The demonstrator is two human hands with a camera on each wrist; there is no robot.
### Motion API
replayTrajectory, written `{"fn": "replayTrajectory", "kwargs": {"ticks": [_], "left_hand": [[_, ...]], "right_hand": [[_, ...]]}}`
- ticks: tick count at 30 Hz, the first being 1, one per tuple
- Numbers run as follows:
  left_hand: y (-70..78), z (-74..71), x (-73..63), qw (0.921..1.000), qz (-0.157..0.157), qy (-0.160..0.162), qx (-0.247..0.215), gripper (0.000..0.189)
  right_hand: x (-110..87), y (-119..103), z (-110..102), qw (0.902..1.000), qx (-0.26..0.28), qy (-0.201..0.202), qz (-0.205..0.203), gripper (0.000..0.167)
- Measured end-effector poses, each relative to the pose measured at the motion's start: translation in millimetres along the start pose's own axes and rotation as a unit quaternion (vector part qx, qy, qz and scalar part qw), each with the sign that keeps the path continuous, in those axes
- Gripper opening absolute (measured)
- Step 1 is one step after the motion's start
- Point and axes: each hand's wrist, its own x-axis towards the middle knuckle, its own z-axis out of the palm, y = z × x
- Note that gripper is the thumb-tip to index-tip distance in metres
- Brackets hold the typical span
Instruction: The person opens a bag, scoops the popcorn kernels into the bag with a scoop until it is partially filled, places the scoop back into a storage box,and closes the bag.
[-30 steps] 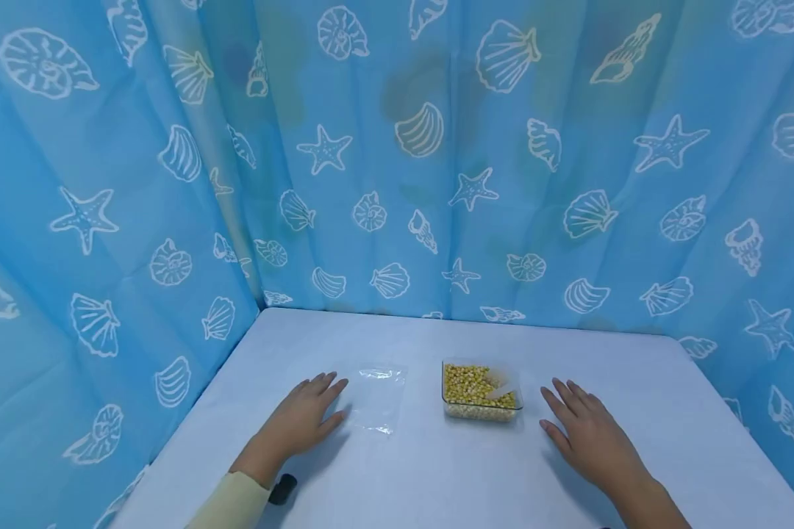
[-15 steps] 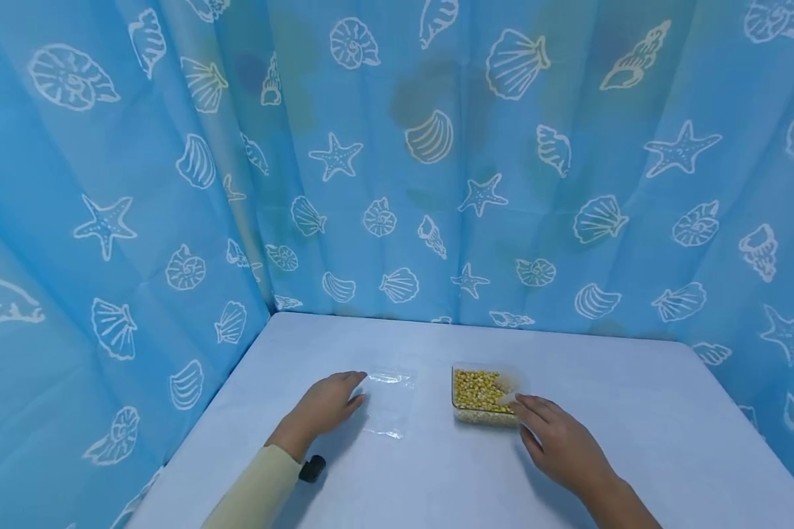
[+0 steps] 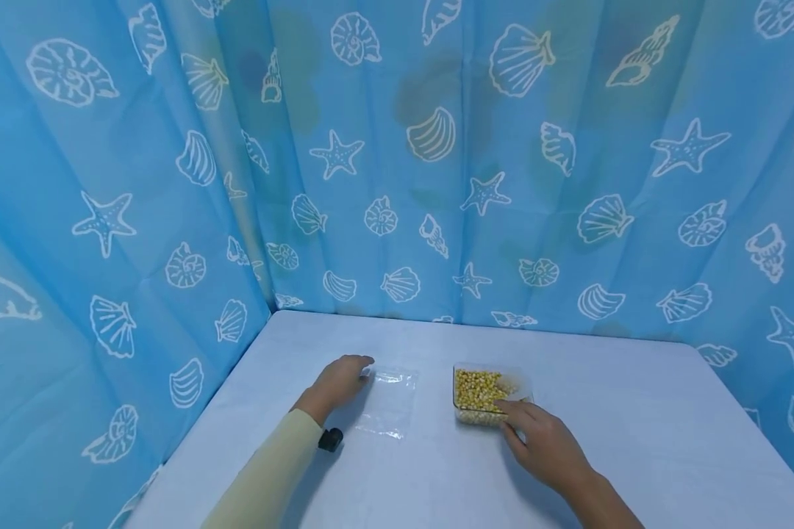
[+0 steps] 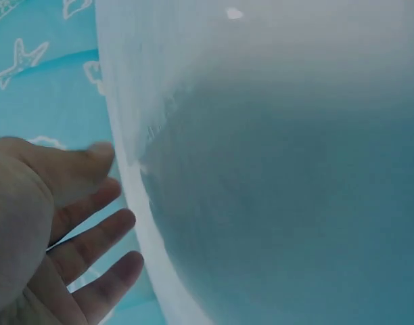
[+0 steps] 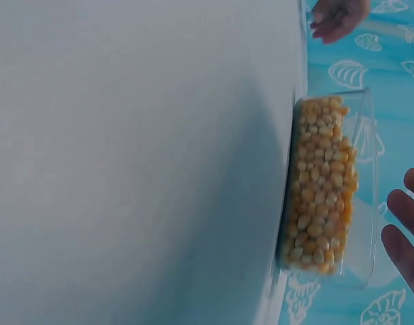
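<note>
A clear plastic box (image 3: 474, 418) of yellow corn kernels (image 3: 478, 389) stands mid-table, with a pale translucent piece, like a scoop, (image 3: 514, 385) at its right end. My right hand (image 3: 544, 444) hovers by the near right rim, fingertips overlapping the box in the head view. In the right wrist view its fingers (image 5: 404, 215) are loosely spread beside the box's open top, holding nothing. My left hand (image 3: 339, 382) reaches to the upper left corner of a flat clear plastic bag (image 3: 387, 408). Its fingers (image 4: 102, 237) are apart and relaxed in the left wrist view.
A white-covered table (image 3: 430, 485) carries the box and the bag. Blue curtains (image 3: 397, 220) with white shell and starfish prints rise behind and at the sides. A small black device (image 3: 331, 439) sits at my left wrist.
My right hand has moved left from beside the box to its near right rim. My left hand has moved forward to the bag's upper corner. The view has shifted slightly.
</note>
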Motion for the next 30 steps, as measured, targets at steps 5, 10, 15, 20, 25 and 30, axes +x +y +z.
{"fn": "replayTrajectory", "kwargs": {"ticks": [5,10,15,20,25,30], "left_hand": [[4.8,1.1,18.9,0.9999,-0.008,-0.011,0.000,0.037],[7.6,2.9,30.9,0.9990,-0.030,-0.027,-0.018,0.032],[9.1,6.5,39.5,0.9980,-0.033,-0.039,-0.036,0.029],[12.4,5.5,41.4,0.9974,-0.032,-0.050,-0.042,0.027],[14.7,5.0,39.7,0.9985,-0.021,-0.045,-0.023,0.020],[13.6,6.7,31.2,0.9985,0.009,-0.039,-0.038,0.017]], "right_hand": [[4.4,-5.6,3.5,0.9991,0.016,-0.018,0.035,0.036],[8.1,-12.5,10.0,0.9983,0.033,-0.022,0.043,0.038],[12.0,-17.6,15.8,0.9967,0.057,-0.028,0.050,0.036],[18.7,-24.4,20.8,0.9942,0.070,-0.058,0.058,0.030],[25.4,-33.1,25.0,0.9890,0.093,-0.094,0.067,0.030],[29.2,-40.0,29.2,0.9828,0.115,-0.118,0.083,0.028]]}}
